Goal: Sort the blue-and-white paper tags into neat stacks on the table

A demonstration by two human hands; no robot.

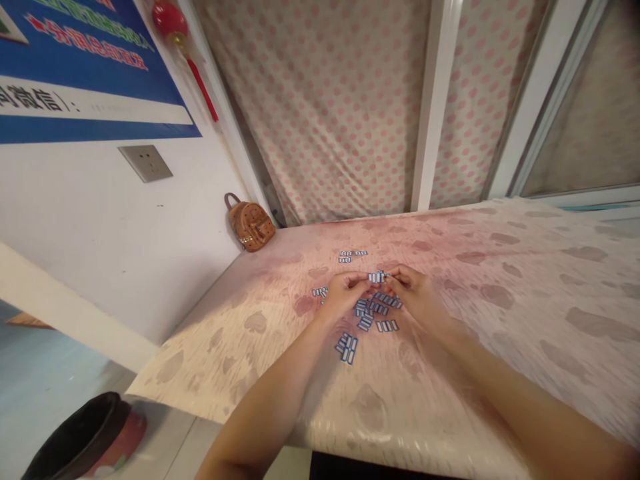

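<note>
Between my two hands, just above the table, is a small strip of blue-edged white labels (376, 277). My left hand (349, 288) pinches its left end with thumb and fingers. At the other end, the fingertips of my right hand (407, 287) are closed on the strip too. Under and in front of my hands lies a loose pile of similar label pieces (373, 308), some overlapping. A separate cluster (347, 348) rests nearer to me, and a few pieces (320, 291) show beside my left wrist. Print on the pieces is too small to read.
Beyond my hands, more label pieces (352, 255) lie in short rows on the patterned tablecloth (255, 360). A small brown backpack-shaped bag (253, 225) leans at the wall corner. A dark-rimmed bin (123, 433) stands on the floor at left. Polka-dot curtains (325, 107) hang behind the table.
</note>
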